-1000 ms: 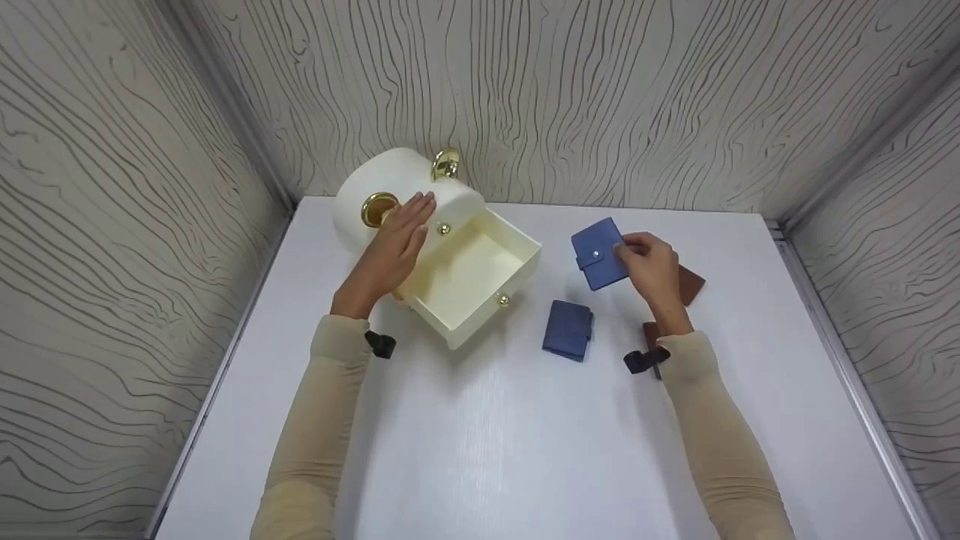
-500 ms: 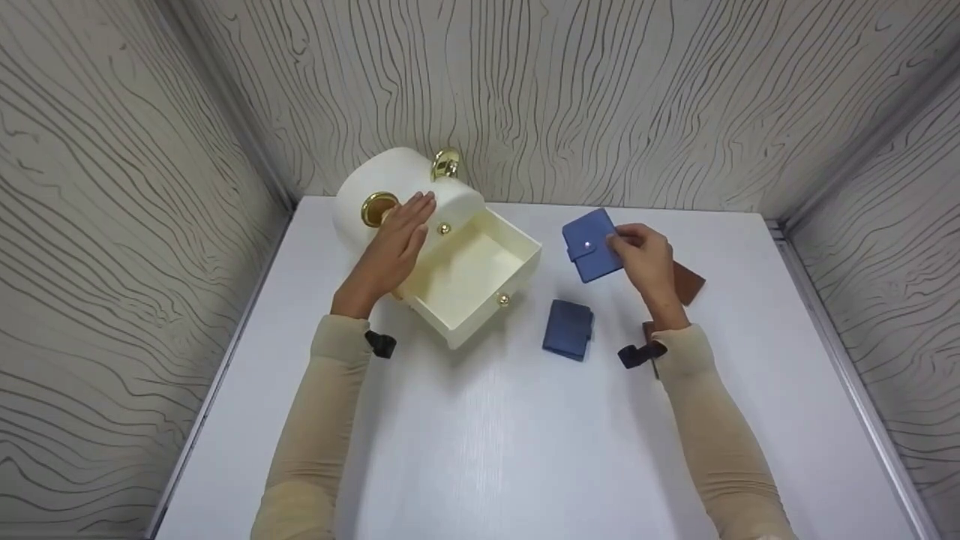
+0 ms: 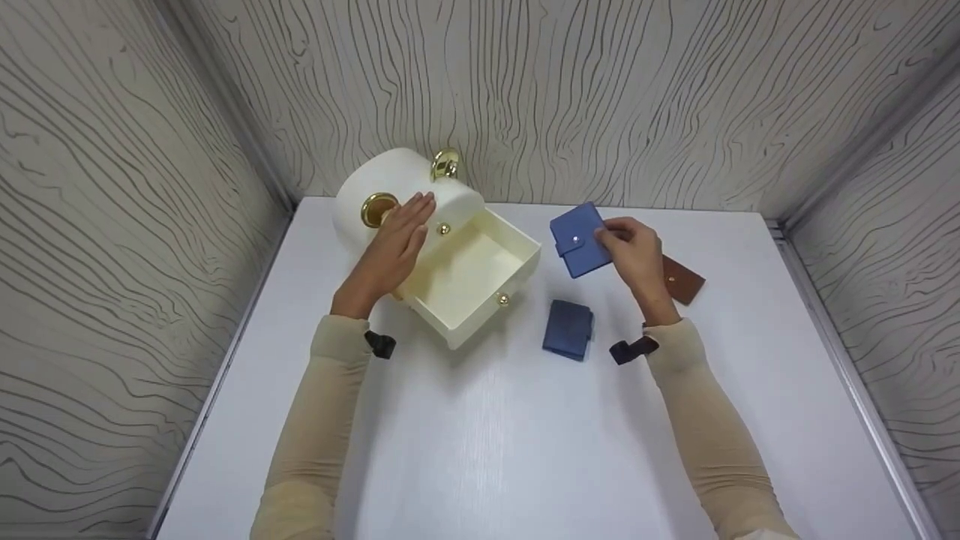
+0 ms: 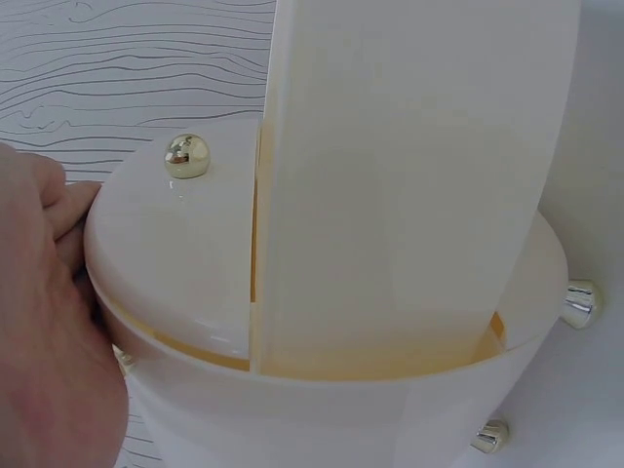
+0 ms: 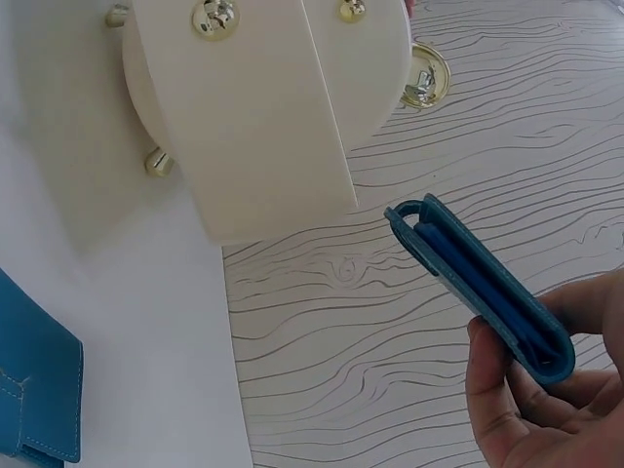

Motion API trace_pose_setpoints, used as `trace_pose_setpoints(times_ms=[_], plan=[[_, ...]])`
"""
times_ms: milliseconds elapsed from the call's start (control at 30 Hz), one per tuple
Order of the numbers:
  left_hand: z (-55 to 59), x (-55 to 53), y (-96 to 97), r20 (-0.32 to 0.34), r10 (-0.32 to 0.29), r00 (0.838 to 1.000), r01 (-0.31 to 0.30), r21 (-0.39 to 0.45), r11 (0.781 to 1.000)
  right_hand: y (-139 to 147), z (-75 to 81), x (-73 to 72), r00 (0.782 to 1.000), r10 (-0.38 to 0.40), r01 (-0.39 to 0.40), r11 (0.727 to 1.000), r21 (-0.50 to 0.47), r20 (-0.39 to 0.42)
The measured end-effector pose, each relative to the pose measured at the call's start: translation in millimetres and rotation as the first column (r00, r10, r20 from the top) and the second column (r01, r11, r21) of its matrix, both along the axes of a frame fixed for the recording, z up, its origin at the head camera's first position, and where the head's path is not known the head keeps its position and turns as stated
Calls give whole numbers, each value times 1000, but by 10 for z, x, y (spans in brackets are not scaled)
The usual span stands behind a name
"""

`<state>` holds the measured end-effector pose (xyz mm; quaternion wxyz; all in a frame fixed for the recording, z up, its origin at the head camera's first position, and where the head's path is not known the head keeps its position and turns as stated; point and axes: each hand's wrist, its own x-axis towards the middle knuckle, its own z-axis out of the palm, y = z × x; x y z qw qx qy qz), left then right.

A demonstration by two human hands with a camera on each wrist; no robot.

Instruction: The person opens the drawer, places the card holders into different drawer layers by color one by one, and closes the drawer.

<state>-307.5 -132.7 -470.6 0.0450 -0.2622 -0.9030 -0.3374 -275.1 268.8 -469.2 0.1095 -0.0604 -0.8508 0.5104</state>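
Note:
A blue snap wallet (image 3: 581, 238) is pinched by its right edge between the thumb and fingers of my right hand (image 3: 634, 251), held above the table. Seen edge-on in the right wrist view, the wallet (image 5: 478, 283) is folded closed. My left hand (image 3: 390, 247) lies with straight fingers against the cream cabinet (image 3: 397, 169), on its curved side. From the cabinet an open drawer (image 3: 469, 274) with a gold knob sticks out toward the front right. A second, darker blue wallet (image 3: 568, 330) lies on the table, right of the drawer.
A brown wallet (image 3: 682, 280) with a snap lies behind the right wrist. Gold round fittings (image 3: 446, 163) stand out from the cabinet. The patterned wall (image 3: 570, 97) rises behind the white table (image 3: 480, 435).
My right hand has moved left and slightly away from me with the blue wallet, nearer the drawer. More of the brown wallet shows now. My left hand has stayed in place.

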Motion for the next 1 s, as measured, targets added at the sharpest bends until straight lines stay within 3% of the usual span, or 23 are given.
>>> trace_pose_setpoints(times_ms=[1000], plan=[[-14, -5, 2, -22, -4, 1000, 4, 16, 1000, -525, -24, -156, 994, 99, -95, 992, -83, 44]])
